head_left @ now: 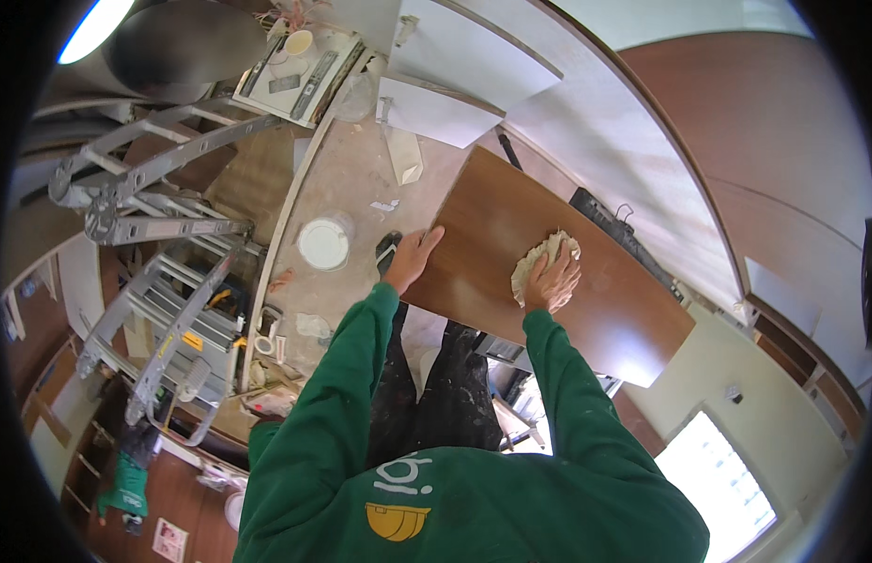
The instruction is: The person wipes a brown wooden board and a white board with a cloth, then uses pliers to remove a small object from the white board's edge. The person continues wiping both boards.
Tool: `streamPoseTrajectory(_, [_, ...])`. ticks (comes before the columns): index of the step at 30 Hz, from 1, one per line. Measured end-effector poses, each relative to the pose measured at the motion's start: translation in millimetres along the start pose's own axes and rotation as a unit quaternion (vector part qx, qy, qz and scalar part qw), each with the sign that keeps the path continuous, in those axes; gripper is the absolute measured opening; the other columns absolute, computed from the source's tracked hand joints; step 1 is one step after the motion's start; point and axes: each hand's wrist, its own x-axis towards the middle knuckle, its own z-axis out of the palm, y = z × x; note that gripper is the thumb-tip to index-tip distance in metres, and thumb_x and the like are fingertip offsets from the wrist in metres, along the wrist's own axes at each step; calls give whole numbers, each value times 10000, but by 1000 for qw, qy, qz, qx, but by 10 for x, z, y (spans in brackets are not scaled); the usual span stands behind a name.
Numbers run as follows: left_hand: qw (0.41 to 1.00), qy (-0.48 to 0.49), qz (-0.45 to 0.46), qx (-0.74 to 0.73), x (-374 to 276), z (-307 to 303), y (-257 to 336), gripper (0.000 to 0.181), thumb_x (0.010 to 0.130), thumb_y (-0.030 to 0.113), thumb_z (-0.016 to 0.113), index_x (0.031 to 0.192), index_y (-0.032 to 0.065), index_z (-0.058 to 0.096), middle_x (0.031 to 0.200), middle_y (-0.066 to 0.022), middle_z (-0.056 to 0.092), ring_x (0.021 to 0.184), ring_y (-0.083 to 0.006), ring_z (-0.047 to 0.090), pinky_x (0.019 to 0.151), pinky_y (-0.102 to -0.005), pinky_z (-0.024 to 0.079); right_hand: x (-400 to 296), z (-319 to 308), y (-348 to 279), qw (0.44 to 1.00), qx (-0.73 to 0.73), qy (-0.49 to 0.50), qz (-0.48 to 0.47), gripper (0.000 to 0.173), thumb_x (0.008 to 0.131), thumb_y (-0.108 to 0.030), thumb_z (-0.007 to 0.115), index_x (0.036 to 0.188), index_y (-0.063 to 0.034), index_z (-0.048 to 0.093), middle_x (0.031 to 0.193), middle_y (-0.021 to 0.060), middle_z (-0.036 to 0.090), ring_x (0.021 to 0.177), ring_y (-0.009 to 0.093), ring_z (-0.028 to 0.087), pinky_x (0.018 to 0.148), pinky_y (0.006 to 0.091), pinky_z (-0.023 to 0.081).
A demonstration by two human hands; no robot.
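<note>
A brown wood panel (pixel 478 246) with a glossy sheen is tilted across the space in front of me. My left hand (pixel 413 259) grips its left edge, thumb on the top face. Under my right hand (pixel 551 280), a crumpled cream cloth (pixel 538 257) is pressed to the panel's face near its middle. The right fingers are spread over the cloth and partly cover it. What supports the panel from below is hidden.
Left of me stand a white-lidded bucket (pixel 323 243) and a folding aluminium ladder (pixel 168 232). White cabinet doors (pixel 443 109) stand open ahead. A black case-like object (pixel 605 218) lies beyond the panel. Another person in green (pixel 126 485) is at the far lower left.
</note>
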Motion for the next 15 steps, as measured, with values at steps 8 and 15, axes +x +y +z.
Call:
streamPoseTrajectory(8, [997, 11, -66, -33, 1076, 215, 812, 645, 1038, 636, 559, 992, 16, 726, 877, 28, 617, 838, -98, 512, 784, -307, 451, -14, 29, -10, 998, 52, -16, 26, 541, 970, -358, 633, 1450, -114, 580, 1288, 208, 600, 1153, 416, 556, 1001, 555, 429])
streamPoseTrajectory(15, [990, -16, -102, -94, 1289, 120, 722, 670, 1031, 647, 566, 1154, 6, 714, 1099, 4, 662, 1043, -96, 544, 988, -290, 431, -10, 21, -16, 996, 67, -39, 43, 537, 951, -345, 633, 1431, -108, 596, 1261, 215, 605, 1137, 420, 568, 992, 548, 433])
